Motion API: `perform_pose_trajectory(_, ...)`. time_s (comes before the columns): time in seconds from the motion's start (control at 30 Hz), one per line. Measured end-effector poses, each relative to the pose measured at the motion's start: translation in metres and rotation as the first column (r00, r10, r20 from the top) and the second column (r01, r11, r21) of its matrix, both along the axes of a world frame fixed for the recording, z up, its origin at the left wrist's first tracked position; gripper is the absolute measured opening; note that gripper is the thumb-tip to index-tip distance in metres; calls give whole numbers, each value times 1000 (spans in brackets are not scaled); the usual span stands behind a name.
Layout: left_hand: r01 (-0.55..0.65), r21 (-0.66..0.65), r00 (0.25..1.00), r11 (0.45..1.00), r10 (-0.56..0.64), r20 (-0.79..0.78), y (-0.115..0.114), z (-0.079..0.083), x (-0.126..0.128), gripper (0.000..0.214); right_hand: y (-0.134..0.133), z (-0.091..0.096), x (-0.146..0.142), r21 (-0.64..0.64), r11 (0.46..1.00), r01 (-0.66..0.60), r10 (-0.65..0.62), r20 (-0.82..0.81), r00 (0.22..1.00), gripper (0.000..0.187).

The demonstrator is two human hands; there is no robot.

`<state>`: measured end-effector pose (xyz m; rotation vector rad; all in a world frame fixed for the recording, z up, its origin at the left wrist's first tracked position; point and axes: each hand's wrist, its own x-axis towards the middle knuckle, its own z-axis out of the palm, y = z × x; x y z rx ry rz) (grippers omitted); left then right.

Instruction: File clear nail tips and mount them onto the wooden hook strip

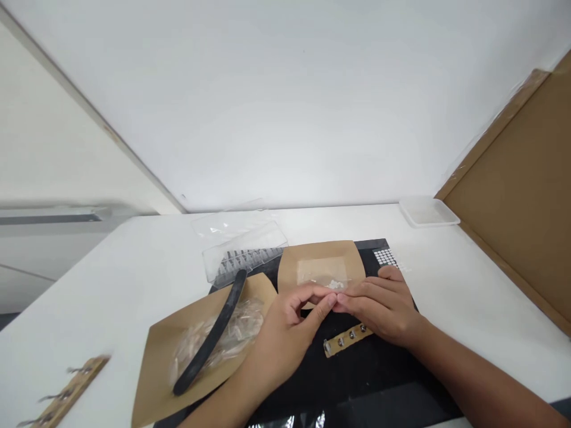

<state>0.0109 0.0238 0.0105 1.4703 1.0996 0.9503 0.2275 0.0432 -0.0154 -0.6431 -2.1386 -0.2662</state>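
Observation:
My left hand (288, 336) and my right hand (386, 306) meet fingertip to fingertip above a black mat (357, 380). Both pinch at the same spot; whatever lies between the fingertips is too small or hidden to make out. Just below them rests a cardboard strip (347, 339) bearing several shiny metal pieces, partly under my right hand. Behind the fingers, a shallow cardboard tray (316, 251) contains small white pieces (336, 285). Left of my left hand, another cardboard tray (154, 362) holds clear plastic pieces (245, 321), with a curved black strip (216, 336) lying across it.
Clear plastic cases (250, 244) lie at the back, overlapping the mat. A sheet of white round stickers (384, 257) is beyond my right hand. A shallow translucent tray (429, 213) sits near the cardboard wall (517, 202). At front left is a strip with metal clips (74, 389).

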Motion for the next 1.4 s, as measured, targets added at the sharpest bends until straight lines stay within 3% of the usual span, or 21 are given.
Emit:
perform_pose_trajectory(0.33,11,-218,995,976,11,97,-9,-8,7,47,9,-3,-1,-147,984,-96,82,-102,991,16)
perform_pose_trajectory(0.63,0,-147,1000,989,3,16,-8,-14,7,40,12,-6,1,-187,973,-136,121,-85,989,28)
perform_pose_trajectory(0.9,-56,-100,996,993,63,61,-6,-17,5,34,9,-4,0,-191,971,-143,129,-85,988,29)
perform_pose_trajectory(1.13,5,-185,987,983,25,157,1,-18,0,47,7,-2,0,-306,943,-131,107,-94,990,41)
perform_pose_trajectory(1.3,0,-187,988,982,29,154,4,-19,-1,48,6,-1,-2,-291,947,-135,125,-53,991,26)
perform_pose_trajectory(1.4,23,-171,993,985,-3,114,4,-19,-3,45,6,0,-2,-291,947,-134,121,-61,991,27)
